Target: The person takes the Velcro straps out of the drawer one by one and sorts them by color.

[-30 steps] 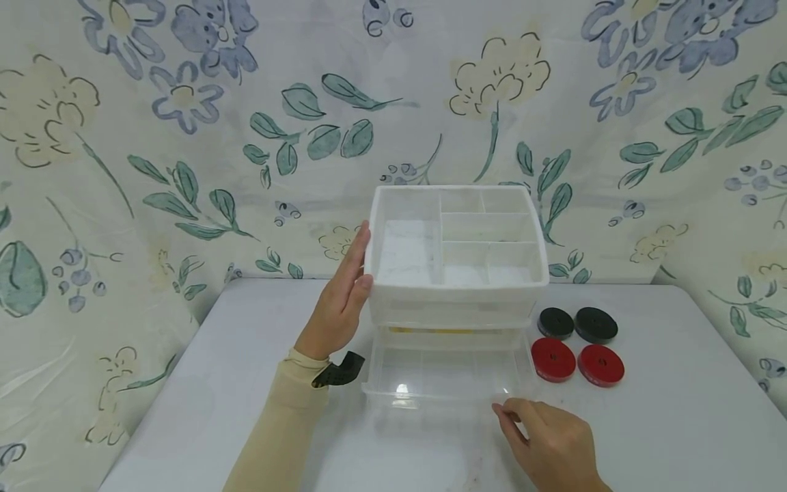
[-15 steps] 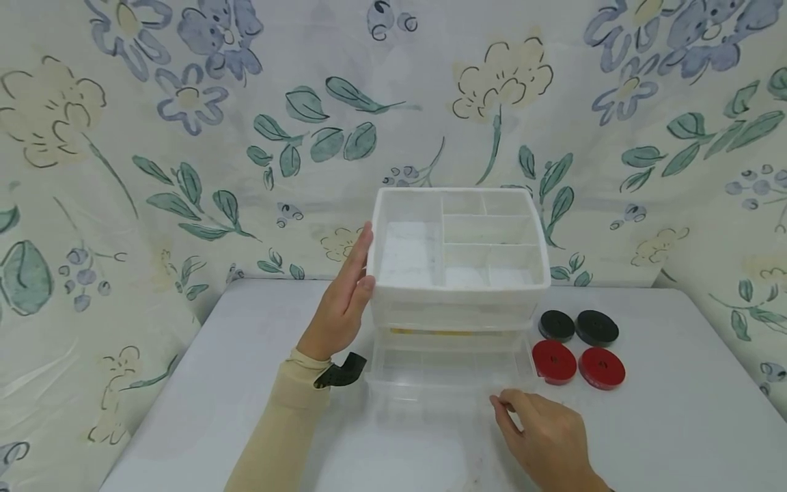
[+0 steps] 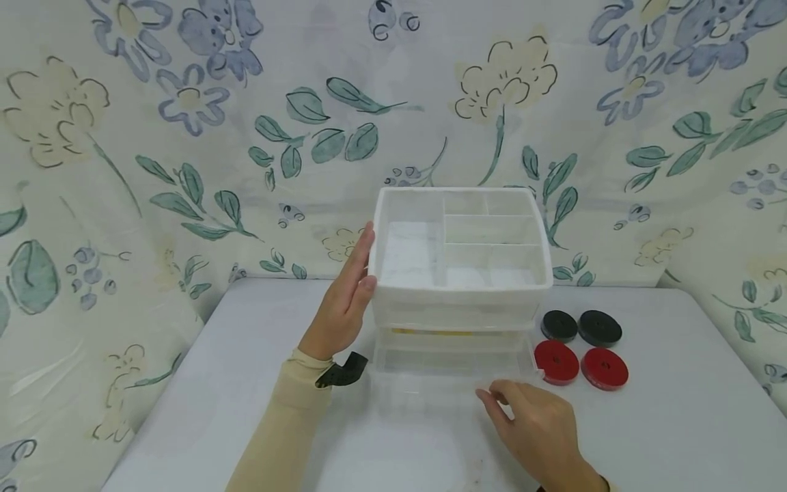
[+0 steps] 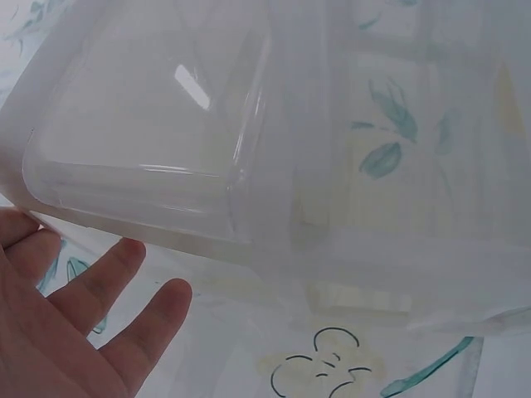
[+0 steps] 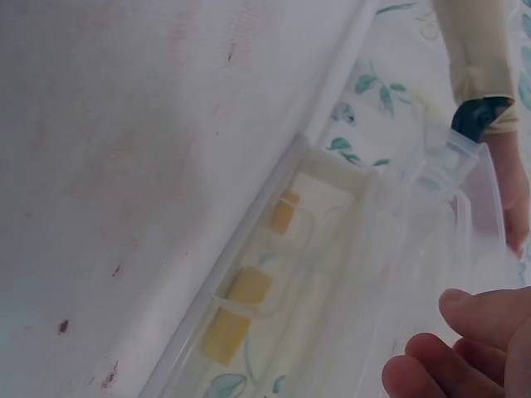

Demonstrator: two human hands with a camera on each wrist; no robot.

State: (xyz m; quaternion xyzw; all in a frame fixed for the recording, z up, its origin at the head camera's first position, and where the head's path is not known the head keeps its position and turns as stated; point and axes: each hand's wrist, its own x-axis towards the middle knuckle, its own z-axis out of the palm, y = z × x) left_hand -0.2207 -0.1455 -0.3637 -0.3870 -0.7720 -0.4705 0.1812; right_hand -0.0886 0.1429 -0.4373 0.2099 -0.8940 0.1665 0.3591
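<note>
A white plastic drawer organizer (image 3: 461, 304) stands at the back of the table, its top divided into several compartments. Its lower clear drawer (image 3: 451, 362) is pulled partly out toward me. My left hand (image 3: 338, 307) rests along the organizer's left side, fingers extended upward; the left wrist view shows its fingertips (image 4: 170, 298) beside the translucent wall. My right hand (image 3: 535, 427) is at the drawer's front, right of the middle, fingers loosely bent. A gap shows between thumb (image 5: 477, 311) and fingers in the right wrist view; contact with the drawer is hard to make out.
Two black discs (image 3: 599, 329) and two red discs (image 3: 605, 368) lie right of the organizer, the nearer-left red one close to the drawer's corner. Yellow pieces (image 5: 249, 286) show in or through the clear plastic. Flowered cloth (image 3: 307, 205) hangs behind the table.
The lower drawer has slid inward, so less of it sticks out. My right hand has moved forward and slightly left with it. The left hand stays against the organizer's side.
</note>
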